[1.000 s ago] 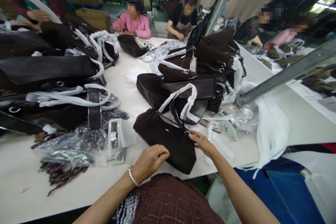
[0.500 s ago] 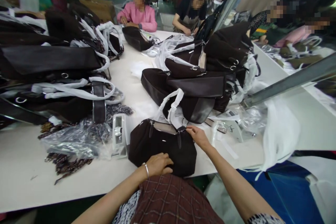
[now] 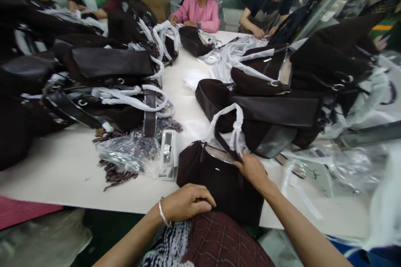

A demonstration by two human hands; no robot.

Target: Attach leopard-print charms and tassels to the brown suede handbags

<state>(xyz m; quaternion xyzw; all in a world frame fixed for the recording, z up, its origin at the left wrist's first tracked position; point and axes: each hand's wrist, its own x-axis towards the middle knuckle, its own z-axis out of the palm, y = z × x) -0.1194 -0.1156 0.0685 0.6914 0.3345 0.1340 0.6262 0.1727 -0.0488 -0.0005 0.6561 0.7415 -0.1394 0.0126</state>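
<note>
A dark brown handbag [image 3: 219, 187] stands at the table's front edge, close against my body. Its handle [image 3: 233, 112], wrapped in white padding, rises in a loop from the open top. At the bag's upper right corner, my right hand [image 3: 254, 172] grips the top edge by the handle's base; the fingertips are partly hidden. My left hand [image 3: 189, 203], with a silver bracelet at the wrist, rests against the bag's lower front. Its fingers are curled in, and nothing shows between them.
A tape dispenser [image 3: 168, 156] stands left of the bag, beside clear plastic [image 3: 125, 154] and patterned cords [image 3: 117, 175]. Handbags are piled at left [image 3: 109, 64] and right [image 3: 278, 110]. Plastic wrapping [image 3: 354, 167] lies to the right. Several people sit or stand beyond the table.
The view has swung left, so the table's contents appear farther right. My left hand's fingers have curled in from lying flatter on the bag. The right hand stays at its upper corner.
</note>
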